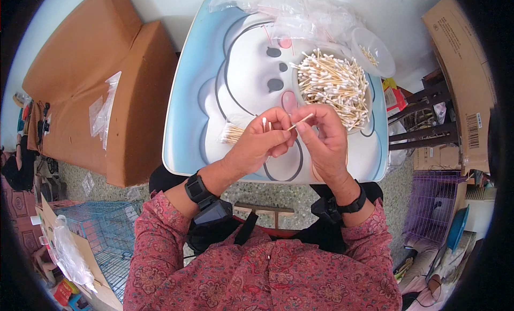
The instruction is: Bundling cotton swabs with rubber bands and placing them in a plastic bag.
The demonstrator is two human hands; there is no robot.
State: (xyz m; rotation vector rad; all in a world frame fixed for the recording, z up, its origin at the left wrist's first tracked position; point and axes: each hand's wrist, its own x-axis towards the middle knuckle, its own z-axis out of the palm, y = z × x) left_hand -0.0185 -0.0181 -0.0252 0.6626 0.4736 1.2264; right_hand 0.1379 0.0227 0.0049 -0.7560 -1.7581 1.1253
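My left hand (263, 137) is closed around a few cotton swabs (264, 123), whose tips stick up between the fingers. My right hand (323, 137) pinches a single cotton swab (301, 122) between thumb and forefinger, tilted, with its lower end near the left fingertips. Just beyond the right hand, a round tub is heaped with loose cotton swabs (334, 86). Left of my left hand lies a clear bag of cotton swabs (232, 133) on the table (184, 118), partly hidden by the hand.
Clear plastic bags (300, 16) lie along the table's far edge, by a translucent lid (381, 56) with a few swabs on it. A brown sofa (69, 102) stands left. Cardboard (460, 80) and a purple wire cage (428, 204) are right; a blue-green wire cage (101, 230) is lower left.
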